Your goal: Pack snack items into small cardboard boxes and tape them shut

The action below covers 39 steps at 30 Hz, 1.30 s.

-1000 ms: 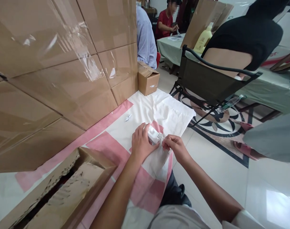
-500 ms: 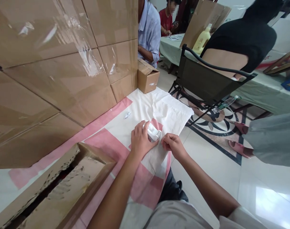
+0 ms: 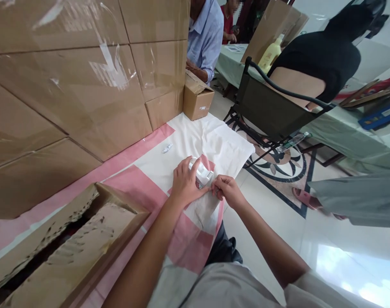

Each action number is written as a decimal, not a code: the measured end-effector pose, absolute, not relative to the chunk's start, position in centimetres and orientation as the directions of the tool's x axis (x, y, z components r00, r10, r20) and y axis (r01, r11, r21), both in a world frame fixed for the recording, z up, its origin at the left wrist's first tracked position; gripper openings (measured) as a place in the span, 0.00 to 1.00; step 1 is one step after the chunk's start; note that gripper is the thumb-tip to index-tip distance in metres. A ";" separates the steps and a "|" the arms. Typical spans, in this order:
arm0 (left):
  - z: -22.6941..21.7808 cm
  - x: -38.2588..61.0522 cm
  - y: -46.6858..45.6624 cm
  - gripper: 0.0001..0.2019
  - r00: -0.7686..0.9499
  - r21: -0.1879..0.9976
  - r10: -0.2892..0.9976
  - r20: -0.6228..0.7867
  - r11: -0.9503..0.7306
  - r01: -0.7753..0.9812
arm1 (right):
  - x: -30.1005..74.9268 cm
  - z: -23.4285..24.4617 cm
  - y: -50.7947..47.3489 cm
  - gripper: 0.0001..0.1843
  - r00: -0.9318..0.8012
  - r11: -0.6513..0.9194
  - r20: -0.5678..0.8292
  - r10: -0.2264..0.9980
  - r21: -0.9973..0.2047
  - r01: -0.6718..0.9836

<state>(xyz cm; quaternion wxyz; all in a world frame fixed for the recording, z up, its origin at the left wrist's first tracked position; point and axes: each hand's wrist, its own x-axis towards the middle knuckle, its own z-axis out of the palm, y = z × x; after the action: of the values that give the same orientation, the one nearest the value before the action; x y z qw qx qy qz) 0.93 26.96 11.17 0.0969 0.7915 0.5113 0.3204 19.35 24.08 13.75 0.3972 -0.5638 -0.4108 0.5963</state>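
A small, rounded white tape dispenser (image 3: 203, 172) rests on the pink and white cloth (image 3: 188, 220). My left hand (image 3: 185, 182) is wrapped round its left side, with the thumb reaching along the near side. Close by its right end is my right hand (image 3: 226, 188), thumb and fingers pinched together. Whatever those fingertips hold is too small to make out. Beyond my left hand, a small shiny silvery packet (image 3: 167, 148) lies on the cloth.
Taped cardboard boxes (image 3: 95, 90) form a wall at the left. An opened carton (image 3: 86, 248) stands at the near left, a smaller box (image 3: 198, 100) at the cloth's far end. A person sits on a folding chair (image 3: 278, 107) at the right; others sit farther back.
My right hand has come slightly closer to the end of the tape dispenser and my left thumb. The left hand keeps its hold. The whole view has shifted a little.
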 end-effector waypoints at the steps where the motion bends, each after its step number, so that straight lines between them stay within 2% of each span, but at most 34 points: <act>1: 11.3 0.9 26.9 0.51 0.278 0.493 0.874 0.398 -0.459 0.739 | 19.3 13.7 24.1 0.15 -0.047 -0.347 -0.346 0.937 -0.938 -0.009; 4: 11.7 1.1 26.6 0.42 0.266 0.503 0.883 0.387 -0.444 0.741 | 19.3 13.6 24.1 0.15 -0.053 -0.350 -0.350 0.935 -0.937 0.005; 7: 12.0 2.0 26.2 0.36 0.179 0.513 0.901 0.394 -0.378 0.771 | 19.4 13.7 24.0 0.16 -0.055 -0.350 -0.350 0.935 -0.937 0.015; 11: 11.9 3.7 25.9 0.35 0.051 0.542 0.916 0.398 -0.280 0.793 | 19.4 13.9 23.8 0.18 -0.051 -0.345 -0.346 0.937 -0.938 0.018; 17: 11.8 4.8 25.9 0.34 -0.046 0.591 0.913 0.406 -0.223 0.775 | 19.4 14.0 23.7 0.16 -0.042 -0.351 -0.353 0.935 -0.935 0.051; 27: 12.2 5.0 25.7 0.34 -0.046 0.627 0.930 0.365 -0.209 0.750 | 18.3 13.2 23.4 0.19 0.090 -0.242 -0.233 0.968 -0.964 0.111; 39: 12.1 5.2 25.8 0.33 -0.056 0.650 0.936 0.346 -0.197 0.734 | 19.4 13.3 23.9 0.24 -0.001 -0.314 -0.317 0.948 -0.940 0.132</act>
<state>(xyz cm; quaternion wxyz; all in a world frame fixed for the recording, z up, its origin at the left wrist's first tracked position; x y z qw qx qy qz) 5.20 25.76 12.05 0.1334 0.6740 0.6195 0.3796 19.40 23.91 13.26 0.3741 -0.5995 -0.4506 0.5455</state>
